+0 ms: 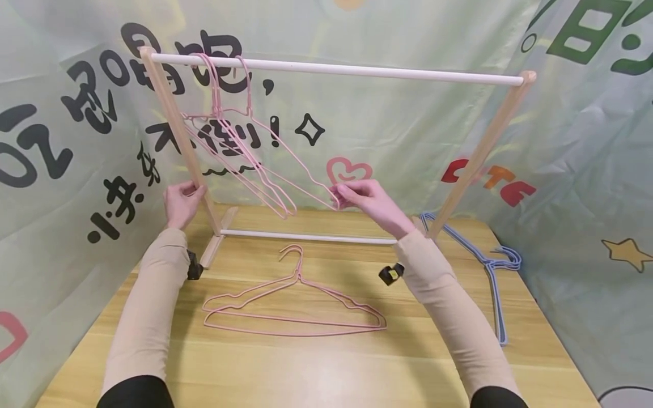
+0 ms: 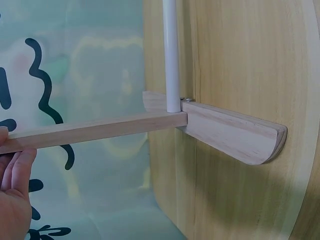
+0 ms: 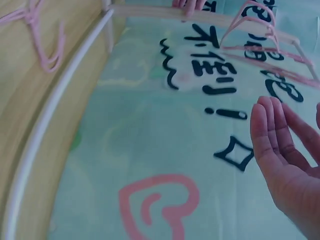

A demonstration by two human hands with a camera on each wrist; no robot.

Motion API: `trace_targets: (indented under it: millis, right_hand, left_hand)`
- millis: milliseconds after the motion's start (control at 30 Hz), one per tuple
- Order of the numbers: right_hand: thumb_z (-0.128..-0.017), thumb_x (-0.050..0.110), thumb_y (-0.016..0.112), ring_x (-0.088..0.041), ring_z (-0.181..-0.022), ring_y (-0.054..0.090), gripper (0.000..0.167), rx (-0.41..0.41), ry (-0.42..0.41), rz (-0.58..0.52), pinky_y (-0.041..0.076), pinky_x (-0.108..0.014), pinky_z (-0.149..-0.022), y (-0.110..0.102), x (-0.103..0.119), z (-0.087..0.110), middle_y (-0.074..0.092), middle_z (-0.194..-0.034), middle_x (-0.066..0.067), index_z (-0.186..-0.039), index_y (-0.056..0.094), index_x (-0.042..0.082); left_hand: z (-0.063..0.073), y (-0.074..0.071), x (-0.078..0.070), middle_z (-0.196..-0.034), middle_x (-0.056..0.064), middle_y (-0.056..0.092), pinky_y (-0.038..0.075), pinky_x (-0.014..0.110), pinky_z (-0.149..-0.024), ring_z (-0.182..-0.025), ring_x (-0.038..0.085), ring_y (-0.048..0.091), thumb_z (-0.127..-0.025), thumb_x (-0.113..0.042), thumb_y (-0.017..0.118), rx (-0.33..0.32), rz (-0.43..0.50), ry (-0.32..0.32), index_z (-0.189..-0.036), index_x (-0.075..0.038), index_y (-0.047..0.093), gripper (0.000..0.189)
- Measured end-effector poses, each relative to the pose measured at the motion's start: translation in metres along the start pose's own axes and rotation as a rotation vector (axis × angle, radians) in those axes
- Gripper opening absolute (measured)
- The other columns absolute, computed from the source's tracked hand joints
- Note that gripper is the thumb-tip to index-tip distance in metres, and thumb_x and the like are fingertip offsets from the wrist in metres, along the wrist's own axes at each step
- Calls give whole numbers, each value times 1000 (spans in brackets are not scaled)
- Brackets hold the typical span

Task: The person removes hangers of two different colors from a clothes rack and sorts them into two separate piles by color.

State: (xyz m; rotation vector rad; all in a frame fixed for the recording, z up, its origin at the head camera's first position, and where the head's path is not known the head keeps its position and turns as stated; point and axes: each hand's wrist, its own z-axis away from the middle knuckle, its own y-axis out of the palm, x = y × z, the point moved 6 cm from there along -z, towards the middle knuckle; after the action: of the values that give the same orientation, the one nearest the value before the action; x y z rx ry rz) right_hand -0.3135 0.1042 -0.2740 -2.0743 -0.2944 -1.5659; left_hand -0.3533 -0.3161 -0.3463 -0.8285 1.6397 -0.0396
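Note:
A small clothes rack with wooden uprights and a white top rail (image 1: 357, 69) stands on the table. My left hand (image 1: 182, 204) grips its left wooden upright (image 2: 100, 131), thumb on one side and fingers on the other. Several pink wire hangers hang from the left part of the rail. My right hand (image 1: 364, 198) is at the near lower corner of the rightmost hanging pink hanger (image 1: 249, 102), fingertips overlapping that corner in the head view. In the right wrist view the right hand's fingers (image 3: 272, 125) are nearly straight, with the thumb apart.
Pink hangers (image 1: 299, 274) lie stacked on the wooden table (image 1: 316, 374) in front of the rack. Blue hangers (image 1: 490, 263) lie at the right, beside the rack's right upright (image 1: 479, 153). A white lower bar (image 1: 306, 236) runs close over the table. Printed cloth (image 1: 408, 124) hangs behind.

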Motion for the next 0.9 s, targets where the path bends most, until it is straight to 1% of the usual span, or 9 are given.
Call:
trace_targets:
  millis: [133,167,267,367,500,567,767,833,900]
  right_hand:
    - [-106,12,47,-9,-78,66,35,28,44,-95,58,-23,-79,12,12,-19,72,-86,-3,-125,60,-16]
    - [-106,12,47,-9,-76,65,36,40,64,-117,57,-22,-77,14,14,-23,70,-84,-1,-126,59,-16]
    - [-107,10,46,-10,-72,60,37,71,106,-187,54,-22,-70,20,19,-31,67,-81,-3,-128,56,-17]
    - [-106,8,47,-11,-67,56,33,108,127,-247,50,-22,-65,24,22,-38,66,-78,-4,-125,58,-16]
    - [-103,3,50,-12,-64,55,28,123,137,-307,47,-21,-60,28,23,-42,68,-76,-7,-120,61,-16]
    - [-102,1,50,-12,-62,55,29,126,139,-326,47,-21,-58,30,24,-43,68,-75,-7,-122,60,-19]
    - [-102,-3,47,-10,-61,57,35,136,126,-373,48,-21,-57,34,24,-42,69,-74,-5,-127,50,-26]
    - [-102,-3,48,-10,-61,57,33,136,129,-384,48,-20,-56,35,24,-41,69,-74,-5,-126,51,-26]
    - [-101,-3,49,-10,-60,56,30,138,131,-394,48,-20,-55,36,24,-40,68,-74,-6,-121,57,-24]
  left_hand:
    - [0,-1,0,-125,21,68,47,41,-111,-122,36,65,-96,-24,66,-3,-5,0,-128,-2,67,39]
    - [0,-1,0,-125,20,68,48,41,-111,-122,36,65,-96,-25,66,0,-8,-4,-128,-3,67,39]
    - [-1,0,1,-125,20,68,49,40,-109,-121,34,67,-96,-25,67,4,-14,-7,-128,-4,67,39]
    - [-1,0,1,-124,19,69,50,39,-108,-115,26,70,-96,-26,66,2,-22,0,-128,-4,68,39]
    - [0,-2,0,-122,18,70,52,39,-106,-102,12,71,-95,-25,67,-8,-27,11,-126,-4,69,37]
    - [1,-2,0,-122,18,71,52,39,-105,-99,9,70,-95,-24,67,-13,-28,14,-126,-4,69,37]
    - [1,-2,-1,-121,18,71,51,38,-106,-100,10,71,-95,-23,68,-15,-20,16,-125,-3,69,36]
    - [2,-2,-1,-121,19,71,52,38,-106,-103,13,72,-95,-23,67,-14,-20,15,-125,-3,69,36]
    - [2,-2,-1,-121,19,71,51,39,-106,-108,19,72,-95,-24,67,-13,-22,16,-125,-3,69,37]
